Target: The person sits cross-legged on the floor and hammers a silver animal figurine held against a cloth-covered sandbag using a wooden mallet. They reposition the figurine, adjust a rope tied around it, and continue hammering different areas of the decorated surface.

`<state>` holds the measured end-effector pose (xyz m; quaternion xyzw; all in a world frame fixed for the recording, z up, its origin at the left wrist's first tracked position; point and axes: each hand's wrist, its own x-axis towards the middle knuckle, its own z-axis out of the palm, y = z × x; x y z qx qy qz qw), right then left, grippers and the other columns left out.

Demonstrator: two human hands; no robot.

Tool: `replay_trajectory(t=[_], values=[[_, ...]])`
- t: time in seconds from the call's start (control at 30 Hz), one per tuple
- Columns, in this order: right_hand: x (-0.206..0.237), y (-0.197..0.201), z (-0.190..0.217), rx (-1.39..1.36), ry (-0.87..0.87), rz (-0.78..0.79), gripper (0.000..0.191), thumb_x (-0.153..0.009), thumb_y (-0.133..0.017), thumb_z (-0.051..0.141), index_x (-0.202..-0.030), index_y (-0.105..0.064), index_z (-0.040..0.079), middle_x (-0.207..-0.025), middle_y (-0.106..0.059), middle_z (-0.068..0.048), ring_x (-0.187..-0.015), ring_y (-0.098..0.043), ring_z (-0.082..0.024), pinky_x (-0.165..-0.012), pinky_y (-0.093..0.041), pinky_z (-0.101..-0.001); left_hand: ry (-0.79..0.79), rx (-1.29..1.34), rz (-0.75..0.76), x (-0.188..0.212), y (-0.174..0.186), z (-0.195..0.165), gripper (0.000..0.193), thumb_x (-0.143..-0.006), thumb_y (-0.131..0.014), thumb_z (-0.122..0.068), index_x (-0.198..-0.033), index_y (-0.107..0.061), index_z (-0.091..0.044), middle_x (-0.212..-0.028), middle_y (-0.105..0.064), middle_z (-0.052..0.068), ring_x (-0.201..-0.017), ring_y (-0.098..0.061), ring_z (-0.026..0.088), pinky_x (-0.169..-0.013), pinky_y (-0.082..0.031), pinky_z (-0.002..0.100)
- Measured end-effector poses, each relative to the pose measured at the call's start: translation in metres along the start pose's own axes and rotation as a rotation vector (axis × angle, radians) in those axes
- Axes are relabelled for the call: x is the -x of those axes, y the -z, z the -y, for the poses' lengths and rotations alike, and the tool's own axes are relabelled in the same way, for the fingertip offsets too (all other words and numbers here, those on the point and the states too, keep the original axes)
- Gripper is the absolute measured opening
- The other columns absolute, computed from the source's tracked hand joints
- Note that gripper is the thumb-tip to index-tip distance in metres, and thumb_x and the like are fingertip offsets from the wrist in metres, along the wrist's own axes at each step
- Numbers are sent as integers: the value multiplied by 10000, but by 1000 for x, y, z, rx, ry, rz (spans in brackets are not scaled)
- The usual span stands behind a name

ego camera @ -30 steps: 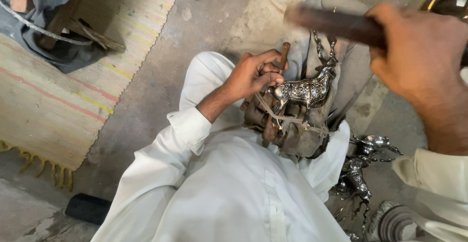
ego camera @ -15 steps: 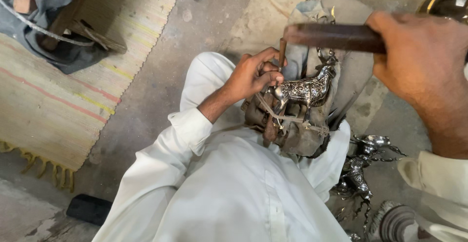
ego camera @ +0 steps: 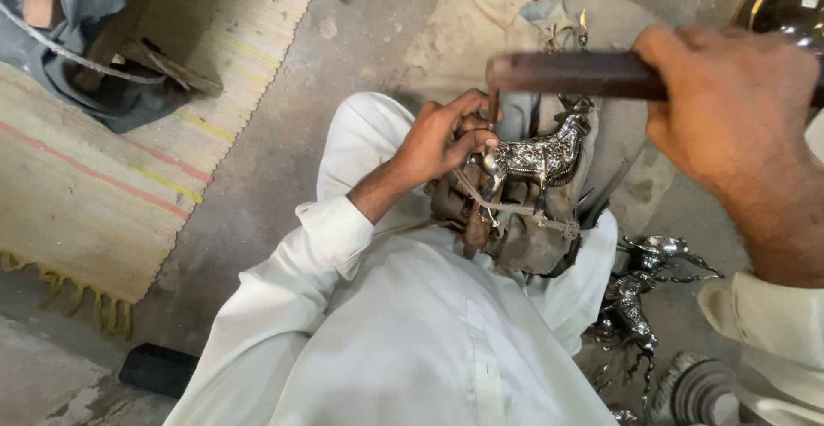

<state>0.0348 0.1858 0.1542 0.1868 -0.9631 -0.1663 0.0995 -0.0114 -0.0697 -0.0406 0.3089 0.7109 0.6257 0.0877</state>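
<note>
Left of the silver deer figurine (ego camera: 536, 158), which is strapped on a worn pad on the lap, the left hand (ego camera: 442, 138) has kept its fingers pinched on a thin punch (ego camera: 493, 108); above it, the right hand (ego camera: 730, 104), fingers wrapped round a dark hammer (ego camera: 571, 74), has swung down onto the punch since a second ago.

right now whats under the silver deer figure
The silver deer figure stands on a worn brown pad, tied down by cord. What lies under the pad is hidden by it.
</note>
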Motion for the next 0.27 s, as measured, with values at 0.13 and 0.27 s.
replay_trajectory(t=[0.13, 0.27], values=[[-5, 9, 7, -4, 11, 8, 255, -854, -794, 129, -1077, -672, 108, -886, -698, -77, -785, -718, -259, -674, -537, -359, -35, 49, -41, 9, -4, 4, 314, -943, -695, 63, -1221, -587, -36, -977, -809, 117, -996, -817, 188, -832, -643, 291], [-12, 25, 17, -19, -38, -88, 303, -756, -822, 129, -1033, -708, 89, -875, -725, -97, -777, -722, -307, -670, -548, -408, -144, 2, -45, 9, -8, 6, 338, -934, -692, 57, -1239, -582, -36, -1083, -795, 127, -1039, -793, 209, -888, -644, 308]])
